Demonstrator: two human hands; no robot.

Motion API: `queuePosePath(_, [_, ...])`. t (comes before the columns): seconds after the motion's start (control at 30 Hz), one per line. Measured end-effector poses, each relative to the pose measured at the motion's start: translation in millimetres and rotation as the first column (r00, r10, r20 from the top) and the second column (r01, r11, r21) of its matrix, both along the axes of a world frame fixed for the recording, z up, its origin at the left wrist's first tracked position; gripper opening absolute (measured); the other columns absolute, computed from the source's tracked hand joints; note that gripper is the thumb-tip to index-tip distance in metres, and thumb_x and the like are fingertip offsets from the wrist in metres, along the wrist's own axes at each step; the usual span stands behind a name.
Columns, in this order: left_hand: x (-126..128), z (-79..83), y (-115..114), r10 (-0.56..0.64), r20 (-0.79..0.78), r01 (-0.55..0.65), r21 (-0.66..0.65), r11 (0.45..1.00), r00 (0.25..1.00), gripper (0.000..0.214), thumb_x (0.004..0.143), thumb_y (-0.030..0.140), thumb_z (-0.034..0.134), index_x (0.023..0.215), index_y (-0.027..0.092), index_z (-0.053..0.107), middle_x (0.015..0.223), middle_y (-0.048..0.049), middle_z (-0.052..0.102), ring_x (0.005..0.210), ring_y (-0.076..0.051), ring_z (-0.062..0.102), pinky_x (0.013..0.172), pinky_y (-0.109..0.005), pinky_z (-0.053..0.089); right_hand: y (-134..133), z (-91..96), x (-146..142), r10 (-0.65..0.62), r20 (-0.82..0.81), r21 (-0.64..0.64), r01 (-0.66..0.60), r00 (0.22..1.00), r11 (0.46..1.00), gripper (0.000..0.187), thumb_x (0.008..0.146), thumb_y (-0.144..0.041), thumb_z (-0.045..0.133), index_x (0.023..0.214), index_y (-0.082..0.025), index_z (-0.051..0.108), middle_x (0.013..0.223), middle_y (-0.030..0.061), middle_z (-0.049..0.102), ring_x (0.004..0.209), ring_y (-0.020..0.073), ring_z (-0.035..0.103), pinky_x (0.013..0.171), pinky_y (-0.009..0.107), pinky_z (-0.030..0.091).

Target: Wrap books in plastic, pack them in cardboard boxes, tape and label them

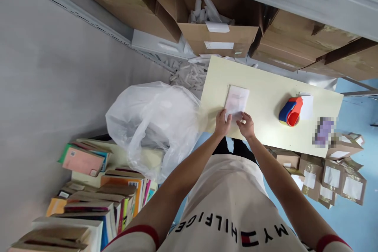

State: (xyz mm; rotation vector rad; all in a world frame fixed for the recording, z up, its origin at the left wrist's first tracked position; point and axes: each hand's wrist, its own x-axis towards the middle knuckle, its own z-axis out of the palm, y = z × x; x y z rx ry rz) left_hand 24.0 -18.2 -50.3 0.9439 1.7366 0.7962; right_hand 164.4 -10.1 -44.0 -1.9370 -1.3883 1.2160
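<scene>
A flat rectangular packet point(237, 99), wrapped in whitish, partly see-through sheet with a pinkish tint showing through, lies on the pale yellow table point(262, 82). My left hand point(223, 123) grips its near left corner, thumb on top and fingers along the side. At the near right corner, my right hand point(246, 126) pinches the wrapping between thumb and fingers. What is inside the packet cannot be made out.
Right on the table are a red and blue tape dispenser point(291, 112), white paper point(307, 107) and a blurred purple item point(324, 131). Left hangs a big translucent plastic bag point(153, 114) above stacked books point(118, 193). Cardboard boxes point(218, 35) line the shelf behind; taped parcels point(332, 175) sit lower right.
</scene>
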Motion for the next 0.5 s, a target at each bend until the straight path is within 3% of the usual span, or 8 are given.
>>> queuePosePath(0.3, [-65.5, -17.2, 81.5, 0.086, -0.014, -0.084, 0.111, 0.99, 0.996, 0.06, 0.088, 0.061, 0.05, 0.13, 0.018, 0.055, 0.141, -0.0147, 0.051, 0.137, -0.029, 0.041, 0.117, -0.044, 0.026, 85.5, -19.0, -64.8, 0.086, -0.118, 0.037, -0.082, 0.989, 0.996, 0.058, 0.075, -0.025, 0.063, 0.132, -0.02, 0.056, 0.143, 0.0117, 0.048, 0.118, 0.0246, 0.055, 0.093, 0.044, 0.057])
queuePosePath(0.5, [-74.2, -19.8, 95.0, 0.062, -0.004, -0.061, 0.129, 0.99, 0.998, 0.063, 0.088, 0.064, 0.048, 0.133, 0.02, 0.053, 0.145, -0.0134, 0.048, 0.139, -0.028, 0.038, 0.118, -0.044, 0.024, 96.8, -17.6, -73.1, 0.097, -0.117, 0.026, -0.095, 0.988, 0.995, 0.06, 0.074, -0.023, 0.061, 0.133, -0.02, 0.053, 0.145, 0.0122, 0.045, 0.12, 0.0244, 0.053, 0.096, 0.044, 0.055])
